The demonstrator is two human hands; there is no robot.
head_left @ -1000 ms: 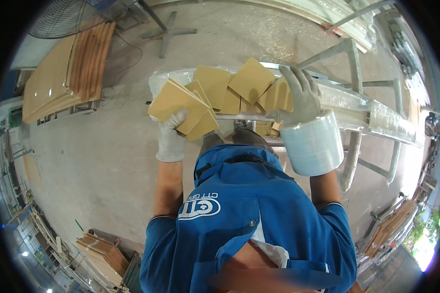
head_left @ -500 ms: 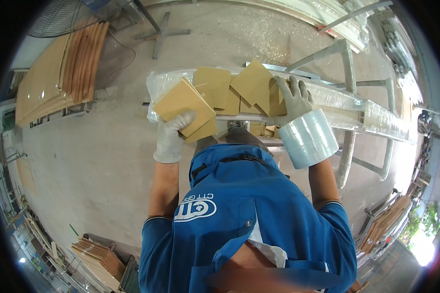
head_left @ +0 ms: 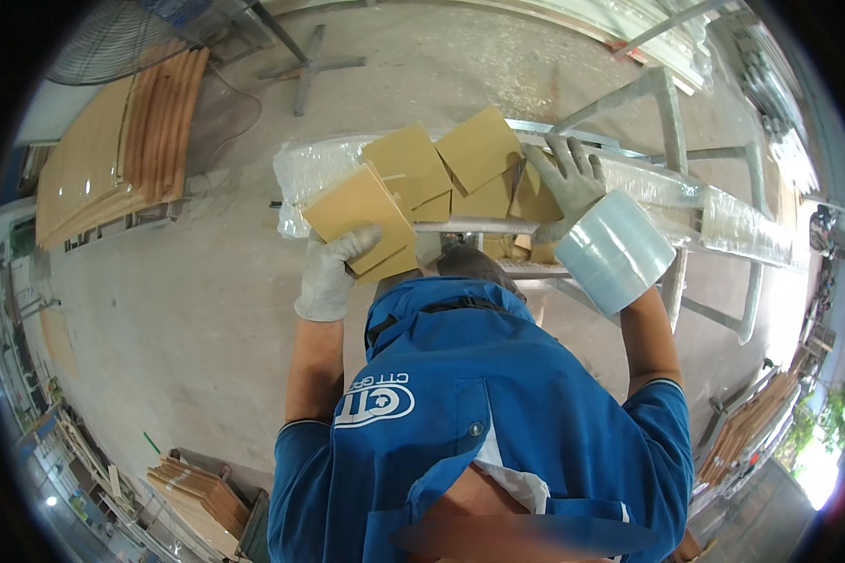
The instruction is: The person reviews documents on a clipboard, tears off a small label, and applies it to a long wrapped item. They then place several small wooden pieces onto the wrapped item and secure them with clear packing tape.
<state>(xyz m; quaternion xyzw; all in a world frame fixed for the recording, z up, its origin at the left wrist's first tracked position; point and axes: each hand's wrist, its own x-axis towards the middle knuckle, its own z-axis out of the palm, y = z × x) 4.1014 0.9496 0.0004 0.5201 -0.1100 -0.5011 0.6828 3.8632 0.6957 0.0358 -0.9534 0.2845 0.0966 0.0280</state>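
Note:
My left hand [head_left: 333, 267], in a pale work glove, is closed on several square tan cardboard pieces [head_left: 359, 220], with the thumb on top. Its fingers are hidden under them. My right hand [head_left: 573, 183], gloved too, has its fingers spread at the right end of more loose cardboard squares [head_left: 479, 150]; whether it touches the last one I cannot tell. Those squares lie overlapping on a long bundle wrapped in clear film [head_left: 652, 178]. A wide roll of clear film [head_left: 615, 251] hangs around my right wrist.
Metal trestle legs [head_left: 671, 122] support the bundle on the right. More cardboard pieces [head_left: 507, 247] lie below its near edge. Stacked wooden panels [head_left: 122, 141] stand at far left, beside a large fan [head_left: 122, 38]. Another panel stack [head_left: 197, 493] is at lower left.
My right hand and the film roll have shifted a little to the right, fingers spreading wider. The loose cardboard squares sit slightly further left. My left hand keeps its hold.

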